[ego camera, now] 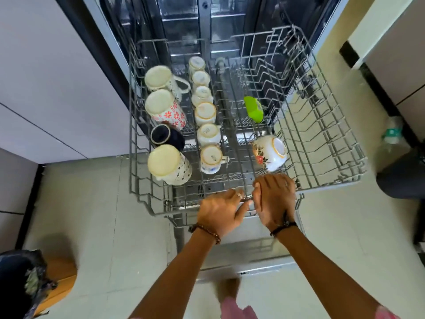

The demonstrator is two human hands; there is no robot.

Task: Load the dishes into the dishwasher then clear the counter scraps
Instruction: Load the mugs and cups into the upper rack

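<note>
The grey wire dishwasher rack is pulled out over the open door. Upside-down mugs fill its left side: a cream mug, a dark blue cup, a red-flowered mug. A row of several small white cups runs down the middle. A flowered white bowl leans on the tines right of centre, and a green item lies behind it. My left hand and my right hand both grip the rack's front rail.
The dishwasher's dark interior opens behind the rack. White cabinet fronts stand on the left. A black bin bag sits at the lower left, a dark bin and a plastic bottle on the right floor.
</note>
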